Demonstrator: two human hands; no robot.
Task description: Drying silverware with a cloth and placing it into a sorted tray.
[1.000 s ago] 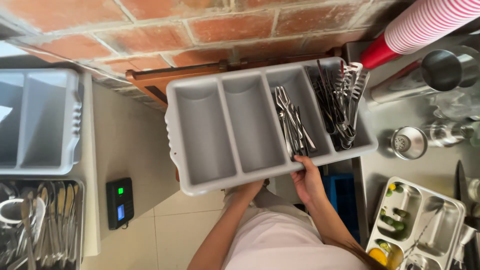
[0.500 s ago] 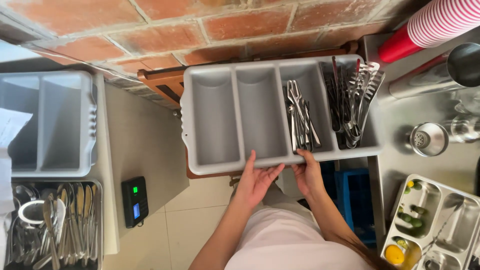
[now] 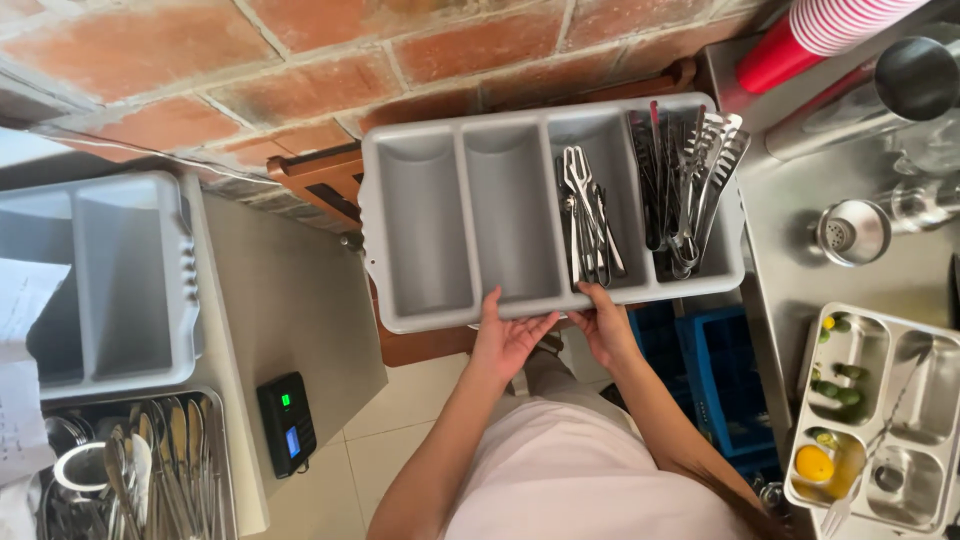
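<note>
Cutlery lay heaped in a metal tray (image 3: 150, 470) far to the left of the grey four-compartment tray (image 3: 420, 210), with a second grey divided bin (image 3: 120, 270) just above it on the pale counter (image 3: 290, 300). A small black device with lit green and blue displays (image 3: 287, 423) sat near that counter's front edge, still left of the grey tray.

Your left hand (image 3: 505, 340) was at the grey tray's near rim, fingers (image 3: 492, 300) hooked up over the edge and thumb along the outside, clasping the rim. Your right hand (image 3: 605, 330) gripped the same rim just beside it, fingers curled over below the third compartment. The tray itself sat tilted over a wooden piece (image 3: 320, 180) against the brick wall (image 3: 200, 60).

Inside the tray, the two left compartments held nothing, small metal tongs (image 3: 590, 215) lay in the third, and larger tongs (image 3: 690, 185) filled the rightmost.

Right of the tray stood a steel shaker (image 3: 852, 232), a stack of red cups (image 3: 830, 30) and a steel garnish tray (image 3: 875, 410) with limes and a lemon.
</note>
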